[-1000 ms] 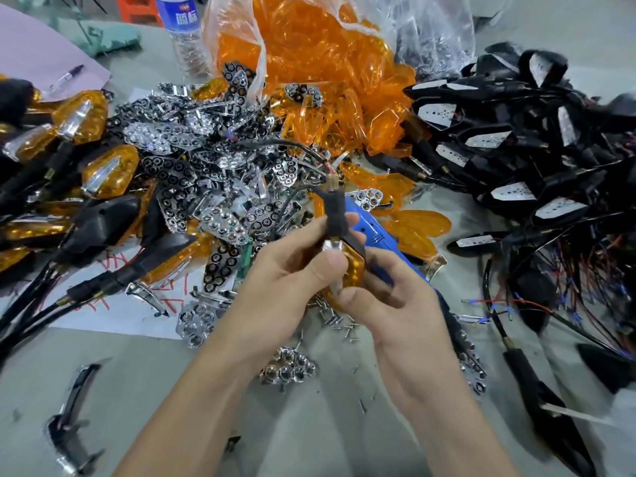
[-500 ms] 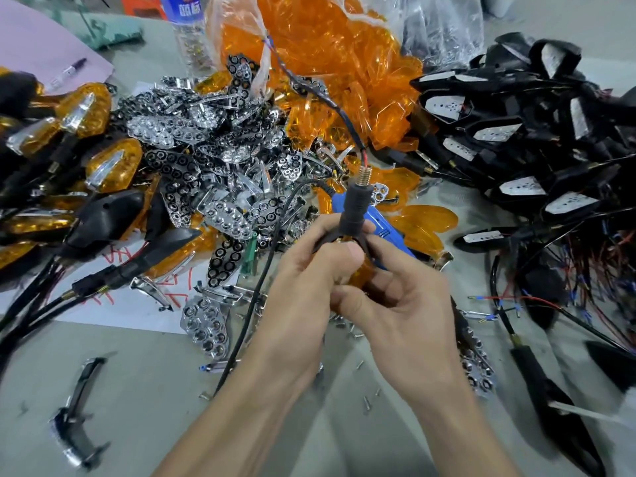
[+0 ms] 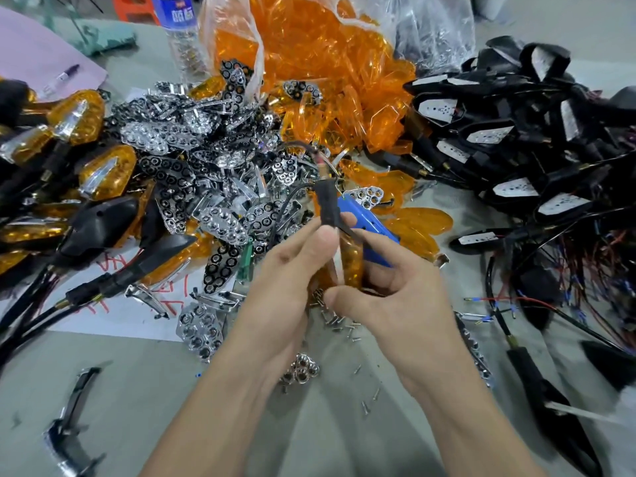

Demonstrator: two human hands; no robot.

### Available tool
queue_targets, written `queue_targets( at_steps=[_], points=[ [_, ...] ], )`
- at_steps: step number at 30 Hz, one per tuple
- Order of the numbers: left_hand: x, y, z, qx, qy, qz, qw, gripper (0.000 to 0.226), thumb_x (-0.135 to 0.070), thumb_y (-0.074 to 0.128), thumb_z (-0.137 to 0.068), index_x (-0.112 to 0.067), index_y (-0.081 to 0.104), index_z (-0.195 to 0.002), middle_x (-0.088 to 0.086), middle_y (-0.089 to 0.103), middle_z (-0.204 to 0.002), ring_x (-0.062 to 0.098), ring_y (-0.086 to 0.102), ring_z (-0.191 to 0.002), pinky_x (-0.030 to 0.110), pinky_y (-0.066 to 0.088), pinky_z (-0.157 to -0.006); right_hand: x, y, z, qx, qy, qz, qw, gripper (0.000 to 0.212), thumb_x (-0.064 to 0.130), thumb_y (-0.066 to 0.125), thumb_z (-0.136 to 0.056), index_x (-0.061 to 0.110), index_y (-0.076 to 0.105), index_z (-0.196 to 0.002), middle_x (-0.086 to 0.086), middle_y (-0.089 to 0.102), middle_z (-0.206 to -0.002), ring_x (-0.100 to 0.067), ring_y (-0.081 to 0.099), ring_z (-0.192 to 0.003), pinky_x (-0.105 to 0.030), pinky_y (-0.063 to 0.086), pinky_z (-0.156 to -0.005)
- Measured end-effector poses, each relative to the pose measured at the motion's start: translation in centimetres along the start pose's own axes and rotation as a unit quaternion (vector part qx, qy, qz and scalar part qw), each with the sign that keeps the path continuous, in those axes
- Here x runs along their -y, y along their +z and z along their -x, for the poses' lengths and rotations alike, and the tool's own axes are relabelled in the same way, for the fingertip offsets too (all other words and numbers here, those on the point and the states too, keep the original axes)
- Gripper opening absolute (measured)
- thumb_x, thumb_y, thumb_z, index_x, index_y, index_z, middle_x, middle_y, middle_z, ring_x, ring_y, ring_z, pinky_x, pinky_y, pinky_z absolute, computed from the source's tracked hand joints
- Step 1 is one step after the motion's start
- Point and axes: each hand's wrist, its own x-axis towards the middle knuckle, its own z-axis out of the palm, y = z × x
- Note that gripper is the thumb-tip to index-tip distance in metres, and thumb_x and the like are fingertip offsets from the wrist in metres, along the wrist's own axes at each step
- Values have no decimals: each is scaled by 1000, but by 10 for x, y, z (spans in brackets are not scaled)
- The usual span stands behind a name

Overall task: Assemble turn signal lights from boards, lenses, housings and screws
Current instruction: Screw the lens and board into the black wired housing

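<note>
- The left hand (image 3: 285, 287) and right hand (image 3: 395, 304) hold one light (image 3: 351, 266) upright, above the counter's middle.
- The left grip pinches its black stem; the right grip curls round its amber body.
- Loose screws (image 3: 337, 321) lie just beneath, at 6 o'clock.
- Piles (image 3: 206, 173) of parts crowd 9 through 3 o'clock.
- Bare counter (image 3: 137, 390) lies at 5 to 8 o'clock.

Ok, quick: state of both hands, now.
Left hand: pinches the light at its black stem.
Right hand: grips the same light at its amber lens.
</note>
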Motion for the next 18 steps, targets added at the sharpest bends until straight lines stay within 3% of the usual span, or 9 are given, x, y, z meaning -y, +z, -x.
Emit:
queue_targets(
  at_steps=[3, 6, 8, 9, 11, 13, 16, 18],
  points=[
    [-4, -14, 2, 30, 30, -19, 999, 52, -45, 81, -82, -12, 75, -122, 10, 76, -115, 24, 69, -109, 34, 53, -97, 0, -8, 3, -34, -39, -56, 997, 52, -1, 81, -67, 34, 81, -105, -1, 81, -98, -12, 76, -85, -22, 57, -75],
    [-7, -19, 5, 67, 46, -12, 997, 70, -48, 85, -76, -5, 68, -129, 15, 71, -125, 30, 63, -119, 46, 45, -108, 2, -11, 3, -33, -65, -83, 994, 52, 5, 89, -65, 31, 82, -110, -3, 80, -109, -19, 76, -97, -35, 60, -84],
    [-9, -19, 7, 84, 69, -12, 994, 70, -44, 84, -78, -3, 65, -131, 17, 67, -131, 33, 61, -122, 50, 43, -111, 6, -8, 2, -22, -88, -112, 990, 47, 21, 93, -65, 30, 82, -110, -3, 80, -110, -20, 75, -101, -40, 61, -89],
    [-9, -19, 7, 87, 76, -10, 993, 69, -45, 84, -78, -4, 65, -131, 17, 67, -133, 33, 61, -124, 49, 43, -111, 8, -7, 1, -14, -107, -117, 987, 42, 25, 90, -69, 31, 82, -109, 0, 80, -110, -18, 75, -103, -35, 60, -90],
    [-9, -20, 7, 83, 86, -4, 993, 66, -46, 82, -80, -5, 67, -130, 16, 67, -134, 31, 60, -127, 46, 43, -113, 10, -3, 1, -19, -133, -108, 985, 37, 18, 88, -74, 33, 82, -107, 4, 80, -109, -13, 75, -104, -26, 58, -88],
    [-10, -18, 8, 80, 86, 1, 993, 65, -46, 80, -82, -3, 67, -130, 16, 68, -133, 31, 61, -128, 45, 43, -114, 8, -2, 0, -48, -135, -87, 986, 37, 14, 84, -75, 34, 82, -106, 5, 80, -107, -12, 76, -102, -27, 60, -87],
    [-8, -18, 4, 34, 64, -25, 997, 43, -31, 79, -86, -7, 74, -122, 14, 74, -121, 26, 67, -115, 45, 50, -108, 3, -2, -1, -106, -108, -28, 988, 35, 16, 87, -74, 34, 83, -104, 7, 81, -103, -15, 77, -97, -42, 63, -89],
    [-7, -18, 2, -77, 76, -178, 978, 16, -18, 78, -89, -26, 83, -102, 1, 81, -98, 12, 74, -93, 40, 57, -91, 2, -5, -3, -178, -79, 63, 979, 36, 17, 92, -71, 34, 83, -101, 16, 80, -97, -8, 77, -90, -39, 63, -87]
  ],
)
